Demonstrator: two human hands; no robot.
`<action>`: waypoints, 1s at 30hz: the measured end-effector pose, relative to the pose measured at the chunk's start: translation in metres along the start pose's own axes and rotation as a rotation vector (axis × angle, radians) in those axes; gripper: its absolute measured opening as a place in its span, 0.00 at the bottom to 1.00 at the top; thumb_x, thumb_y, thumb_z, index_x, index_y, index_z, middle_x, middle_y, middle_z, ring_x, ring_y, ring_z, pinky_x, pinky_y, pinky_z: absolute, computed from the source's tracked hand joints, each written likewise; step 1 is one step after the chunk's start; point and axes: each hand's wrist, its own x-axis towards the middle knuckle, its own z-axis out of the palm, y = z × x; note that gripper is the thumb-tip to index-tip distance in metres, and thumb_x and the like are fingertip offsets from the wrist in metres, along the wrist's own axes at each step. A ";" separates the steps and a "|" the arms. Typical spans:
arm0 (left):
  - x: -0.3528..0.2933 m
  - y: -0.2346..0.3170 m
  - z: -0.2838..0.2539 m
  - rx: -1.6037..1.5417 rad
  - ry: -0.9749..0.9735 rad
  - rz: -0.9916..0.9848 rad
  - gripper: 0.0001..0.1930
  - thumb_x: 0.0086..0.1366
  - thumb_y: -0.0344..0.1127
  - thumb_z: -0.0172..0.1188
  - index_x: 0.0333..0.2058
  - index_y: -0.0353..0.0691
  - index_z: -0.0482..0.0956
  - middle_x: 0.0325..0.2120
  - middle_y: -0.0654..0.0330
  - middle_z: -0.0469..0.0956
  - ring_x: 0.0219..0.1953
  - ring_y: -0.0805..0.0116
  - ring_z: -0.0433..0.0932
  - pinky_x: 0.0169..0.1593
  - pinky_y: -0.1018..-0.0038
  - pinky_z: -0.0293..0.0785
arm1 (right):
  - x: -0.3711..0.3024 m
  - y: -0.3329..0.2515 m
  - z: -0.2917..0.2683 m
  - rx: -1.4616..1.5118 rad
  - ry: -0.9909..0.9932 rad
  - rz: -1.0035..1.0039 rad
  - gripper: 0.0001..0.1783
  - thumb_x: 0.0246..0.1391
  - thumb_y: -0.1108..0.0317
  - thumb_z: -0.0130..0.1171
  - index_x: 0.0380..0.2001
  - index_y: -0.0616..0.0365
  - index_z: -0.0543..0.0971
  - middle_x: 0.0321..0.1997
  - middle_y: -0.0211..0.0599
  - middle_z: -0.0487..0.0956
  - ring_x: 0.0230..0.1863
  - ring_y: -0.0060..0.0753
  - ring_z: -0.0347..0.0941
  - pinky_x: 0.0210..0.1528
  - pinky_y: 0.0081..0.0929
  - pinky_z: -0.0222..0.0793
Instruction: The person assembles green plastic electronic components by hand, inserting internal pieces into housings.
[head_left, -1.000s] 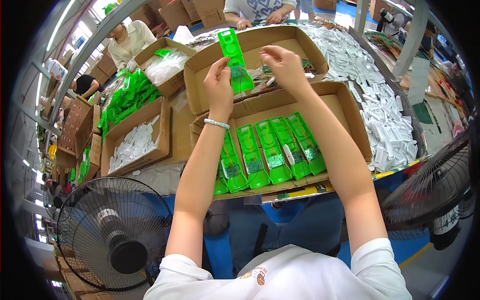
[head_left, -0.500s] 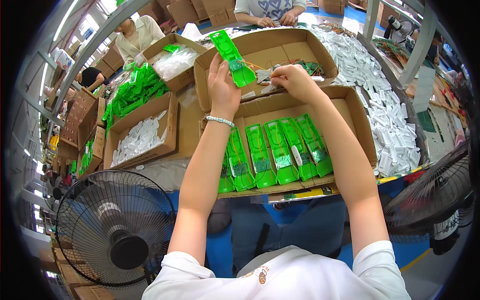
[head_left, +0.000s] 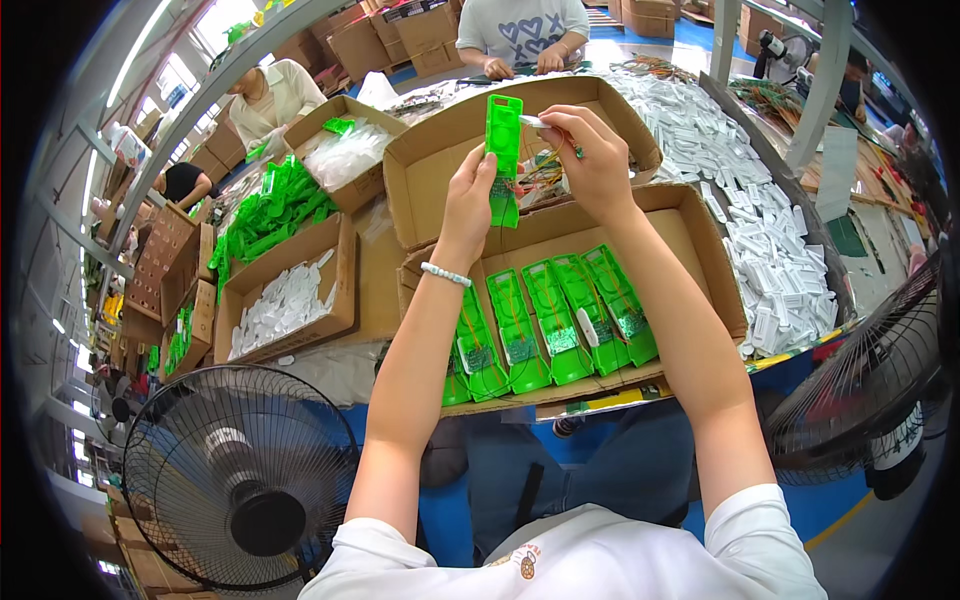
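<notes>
My left hand (head_left: 468, 196) grips a green plastic casing (head_left: 504, 140) with a small circuit board in its lower end, held upright above the boxes. Close on its right, my right hand (head_left: 592, 160) pinches a small white plastic piece (head_left: 534, 121) whose tip comes up to the upper part of the casing. Thin wires hang between the two hands. Below them, a shallow cardboard box (head_left: 690, 225) holds a row of several similar green casings (head_left: 545, 315) fitted with boards and wires. One of these carries a white piece (head_left: 587, 327).
Behind stands another cardboard box (head_left: 430, 150) with wires and boards. To the left are a pile of green casings (head_left: 270, 205) and a box of white parts (head_left: 285, 305). White pieces (head_left: 770, 240) cover the right side. Fans (head_left: 240, 480) flank me; co-workers sit across.
My right hand has risen out of the back box and now holds a white piece beside the casing. My left hand has turned the casing more upright and lowered it slightly.
</notes>
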 end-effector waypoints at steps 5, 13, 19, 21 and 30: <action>-0.005 0.002 0.005 0.106 -0.137 0.031 0.19 0.75 0.40 0.43 0.57 0.35 0.68 0.37 0.56 0.79 0.30 0.72 0.77 0.33 0.76 0.77 | 0.001 0.005 0.001 0.012 0.112 0.010 0.07 0.53 0.78 0.62 0.38 0.62 0.79 0.38 0.38 0.81 0.36 0.33 0.79 0.36 0.26 0.75; -0.010 0.007 0.007 0.118 -0.245 0.073 0.19 0.75 0.40 0.44 0.56 0.33 0.68 0.37 0.53 0.79 0.29 0.70 0.78 0.32 0.76 0.77 | -0.001 0.014 0.000 -0.102 0.075 0.008 0.10 0.52 0.78 0.60 0.40 0.62 0.78 0.41 0.42 0.79 0.36 0.42 0.78 0.38 0.32 0.75; -0.017 0.017 0.014 -0.199 -0.295 0.006 0.20 0.75 0.42 0.40 0.53 0.31 0.66 0.36 0.46 0.76 0.24 0.60 0.79 0.25 0.70 0.78 | -0.002 0.004 0.001 0.167 0.071 0.206 0.14 0.54 0.77 0.57 0.45 0.61 0.79 0.48 0.46 0.78 0.39 0.38 0.79 0.41 0.30 0.75; -0.019 0.016 0.011 -0.318 -0.363 -0.029 0.21 0.75 0.43 0.39 0.54 0.31 0.65 0.34 0.45 0.75 0.21 0.58 0.78 0.22 0.69 0.77 | 0.000 0.001 0.004 0.159 0.051 0.232 0.13 0.54 0.78 0.57 0.43 0.63 0.79 0.44 0.44 0.80 0.36 0.36 0.79 0.39 0.29 0.75; -0.020 0.025 0.020 -0.225 -0.378 -0.007 0.20 0.75 0.43 0.41 0.53 0.31 0.68 0.32 0.49 0.77 0.21 0.63 0.79 0.21 0.73 0.77 | -0.012 0.008 0.005 0.369 0.002 0.545 0.09 0.56 0.76 0.58 0.41 0.66 0.78 0.33 0.39 0.82 0.33 0.26 0.78 0.34 0.25 0.74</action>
